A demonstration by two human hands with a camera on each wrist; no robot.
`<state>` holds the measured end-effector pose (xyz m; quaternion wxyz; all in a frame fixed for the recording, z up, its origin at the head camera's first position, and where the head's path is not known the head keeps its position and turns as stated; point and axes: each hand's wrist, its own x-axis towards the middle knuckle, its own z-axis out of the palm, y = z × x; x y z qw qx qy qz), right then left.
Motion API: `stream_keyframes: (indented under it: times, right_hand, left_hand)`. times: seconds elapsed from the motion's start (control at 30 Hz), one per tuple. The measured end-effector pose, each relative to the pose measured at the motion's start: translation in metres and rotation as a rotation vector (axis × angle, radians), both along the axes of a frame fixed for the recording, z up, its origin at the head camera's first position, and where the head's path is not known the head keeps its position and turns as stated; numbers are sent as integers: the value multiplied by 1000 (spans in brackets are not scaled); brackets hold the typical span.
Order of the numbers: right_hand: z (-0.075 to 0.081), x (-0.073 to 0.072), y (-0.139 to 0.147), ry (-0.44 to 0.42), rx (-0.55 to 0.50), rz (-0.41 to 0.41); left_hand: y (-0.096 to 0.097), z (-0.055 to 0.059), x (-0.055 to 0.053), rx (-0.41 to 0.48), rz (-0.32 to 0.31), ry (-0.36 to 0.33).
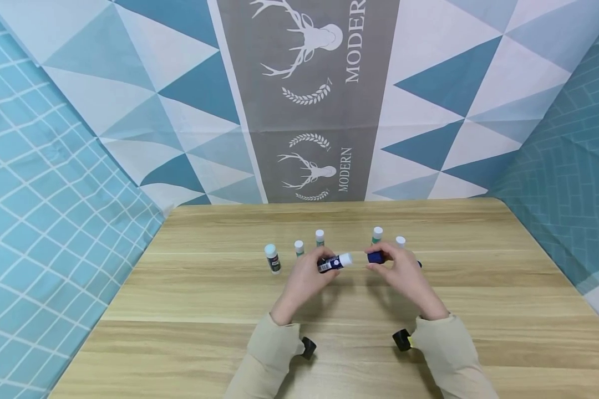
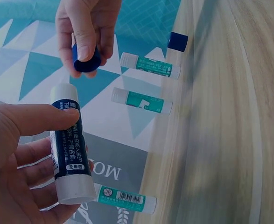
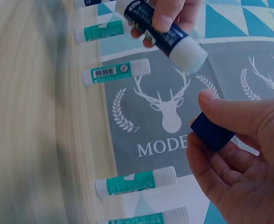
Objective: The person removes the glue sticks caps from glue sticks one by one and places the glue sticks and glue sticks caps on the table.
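My left hand (image 1: 306, 277) grips a navy-labelled glue stick (image 1: 335, 262) above the wooden table, tilted so that its bare white end points right. In the left wrist view, the thumb lies along the label and the fingers curl behind the white base. A short dark blue cap (image 3: 213, 131) is pinched between the thumb and fingers of my right hand (image 1: 404, 277). The cap is apart from the glue stick, a small gap to its right. A second dark blue cap (image 2: 178, 41) rests on the table, mostly hidden behind my right hand in the head view.
Another navy-labelled glue stick (image 1: 273, 259) stands upright to the left. Several green-labelled glue sticks stand beyond my hands, among them one at the middle (image 1: 320, 237) and one further right (image 1: 377, 234). Patterned cloth (image 1: 309, 111) hangs at the table's far edge.
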<state>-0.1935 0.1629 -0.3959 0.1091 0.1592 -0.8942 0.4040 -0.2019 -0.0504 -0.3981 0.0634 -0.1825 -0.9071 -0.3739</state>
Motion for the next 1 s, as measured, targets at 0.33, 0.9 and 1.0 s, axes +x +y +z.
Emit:
stream_keyframes:
  times: [0.33,0.9,1.0]
  right_hand:
    - [0,0,19,-40,-34,-24]
    - [11,5,57,-40,72,-162]
    - [12,5,61,-26,85,-182]
  left_hand:
    - [-13,-3,0,27,-10,34]
    - [-44,7,-4,139,47,7]
    - [-49,10,-4,167,55,-1]
